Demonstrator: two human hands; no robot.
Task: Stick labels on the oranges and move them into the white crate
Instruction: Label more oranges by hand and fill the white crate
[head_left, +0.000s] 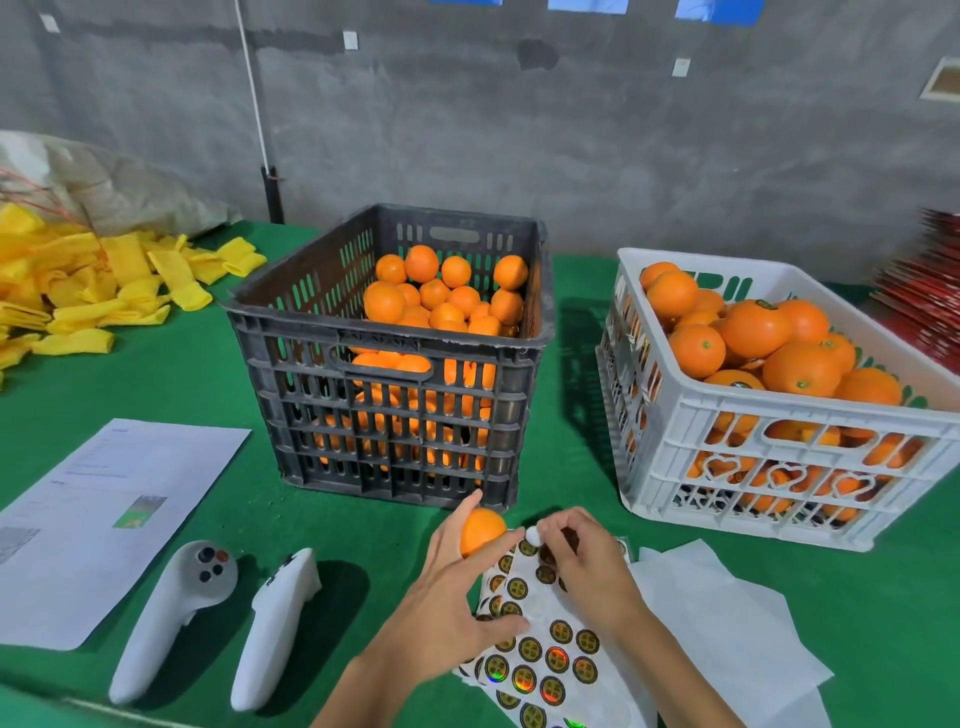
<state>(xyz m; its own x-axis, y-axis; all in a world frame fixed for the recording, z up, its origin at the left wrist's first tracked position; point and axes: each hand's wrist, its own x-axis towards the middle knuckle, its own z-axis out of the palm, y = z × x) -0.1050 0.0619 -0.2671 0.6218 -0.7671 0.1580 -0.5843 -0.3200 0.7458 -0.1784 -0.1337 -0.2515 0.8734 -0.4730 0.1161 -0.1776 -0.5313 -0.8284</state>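
Orange fruit sits gripped in your left hand (447, 587), the orange (481, 530) just left of your right hand (582, 566), which pinches a peeled label (533, 535) beside it. Farther off to your right waits the white crate (779, 447), nearer your right hand.

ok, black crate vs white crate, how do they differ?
The black crate is dark and taller; the white crate is lower, with heart-shaped cutouts. Oranges sit well below the black crate's rim but heap to the white crate's rim. Both are slotted plastic, on the green table, holding oranges.
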